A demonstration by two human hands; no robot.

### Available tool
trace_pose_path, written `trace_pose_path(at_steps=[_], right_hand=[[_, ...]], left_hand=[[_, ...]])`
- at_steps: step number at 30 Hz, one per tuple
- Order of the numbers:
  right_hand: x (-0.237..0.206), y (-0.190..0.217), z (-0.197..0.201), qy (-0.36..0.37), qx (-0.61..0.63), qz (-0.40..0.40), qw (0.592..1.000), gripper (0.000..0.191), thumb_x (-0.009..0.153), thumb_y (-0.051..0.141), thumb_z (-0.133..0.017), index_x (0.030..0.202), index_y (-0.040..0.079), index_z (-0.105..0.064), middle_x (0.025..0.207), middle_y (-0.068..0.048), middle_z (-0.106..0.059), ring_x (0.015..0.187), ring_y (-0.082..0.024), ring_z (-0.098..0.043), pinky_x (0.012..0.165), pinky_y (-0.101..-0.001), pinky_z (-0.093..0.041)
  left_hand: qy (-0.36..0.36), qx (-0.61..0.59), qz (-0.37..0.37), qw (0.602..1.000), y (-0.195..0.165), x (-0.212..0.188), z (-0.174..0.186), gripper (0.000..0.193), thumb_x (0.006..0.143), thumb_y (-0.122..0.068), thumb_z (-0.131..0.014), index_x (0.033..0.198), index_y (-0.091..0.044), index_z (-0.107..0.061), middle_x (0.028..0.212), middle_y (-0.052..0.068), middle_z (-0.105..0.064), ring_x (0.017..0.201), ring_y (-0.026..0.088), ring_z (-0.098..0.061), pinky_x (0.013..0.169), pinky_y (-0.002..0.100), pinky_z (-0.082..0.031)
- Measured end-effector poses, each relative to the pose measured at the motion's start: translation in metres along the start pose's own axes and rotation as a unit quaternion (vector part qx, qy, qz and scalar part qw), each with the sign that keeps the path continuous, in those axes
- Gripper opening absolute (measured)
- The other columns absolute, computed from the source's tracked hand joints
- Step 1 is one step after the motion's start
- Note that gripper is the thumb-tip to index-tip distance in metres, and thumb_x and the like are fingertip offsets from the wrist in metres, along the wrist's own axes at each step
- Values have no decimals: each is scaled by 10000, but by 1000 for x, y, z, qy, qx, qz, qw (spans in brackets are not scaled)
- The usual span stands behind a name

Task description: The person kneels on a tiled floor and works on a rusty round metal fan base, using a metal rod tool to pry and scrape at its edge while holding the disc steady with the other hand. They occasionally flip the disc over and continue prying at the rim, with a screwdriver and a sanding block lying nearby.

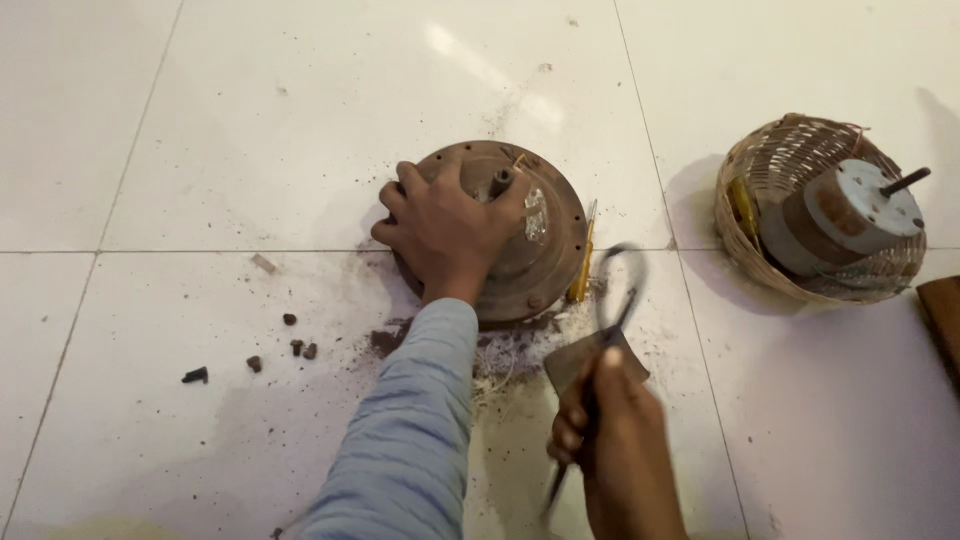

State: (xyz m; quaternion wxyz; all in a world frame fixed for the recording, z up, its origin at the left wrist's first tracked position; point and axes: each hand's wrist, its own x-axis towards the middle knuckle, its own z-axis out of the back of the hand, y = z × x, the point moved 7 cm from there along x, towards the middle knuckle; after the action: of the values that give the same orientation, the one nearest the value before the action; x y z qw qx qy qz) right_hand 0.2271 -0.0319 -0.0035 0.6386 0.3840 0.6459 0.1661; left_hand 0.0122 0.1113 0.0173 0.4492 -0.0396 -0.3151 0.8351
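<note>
On floor tiles, left hand gripping rusty motor housing

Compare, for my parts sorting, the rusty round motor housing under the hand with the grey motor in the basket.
The rusty brown round motor housing lies flat on the white tiled floor, pressed by the left hand; the grey cylindrical motor sits tilted in a woven wicker basket, untouched. The housing looks wider and flatter. Both show a central shaft.
</note>
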Motion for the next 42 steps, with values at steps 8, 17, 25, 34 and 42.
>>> trace_pose_path(at_steps=[8,17,25,34,42], right_hand=[[21,-7,5,30,-12,73,997,413,1022,469,-424,814,112,-418,571,29,-276,441,-100,-204,394,-303,-186],[28,-13,8,33,-8,97,995,433,1023,487,-462,792,122,-438,560,40,-277,429,-92,-214,380,-301,-179],[36,-21,10,1,-122,92,988,498,1005,532,-478,721,128,-414,535,32,-332,416,-112,-281,387,-319,-231],[30,-24,7,-2,-116,34,993,438,1034,454,-471,756,116,-447,550,30,-284,424,-106,-221,405,-322,-175],[37,-21,18,-28,-96,65,993,497,1037,516,-482,751,109,-470,540,20,-366,413,-116,-275,393,-313,-222]], left_hand=[[-12,3,-5,1000,-1,1,1,817,702,-806,-669,1272,-223,-717,1338,261,-527,1264,482,-448,889,724,-367],[24,1,12,1000,1,1,-2,801,743,-776,-657,1292,-196,-705,1338,240,-536,1298,475,-436,922,704,-365],[20,-6,1,1000,1,0,-1,810,744,-782,-661,1305,-198,-696,1328,257,-532,1272,485,-435,905,709,-355],[20,-20,8,1000,0,0,-1,775,727,-752,-668,1295,-226,-706,1278,231,-558,1233,469,-470,913,676,-365],[26,-15,3,1000,-1,0,-2,785,740,-768,-667,1289,-208,-705,1292,236,-543,1240,471,-460,902,693,-362]])
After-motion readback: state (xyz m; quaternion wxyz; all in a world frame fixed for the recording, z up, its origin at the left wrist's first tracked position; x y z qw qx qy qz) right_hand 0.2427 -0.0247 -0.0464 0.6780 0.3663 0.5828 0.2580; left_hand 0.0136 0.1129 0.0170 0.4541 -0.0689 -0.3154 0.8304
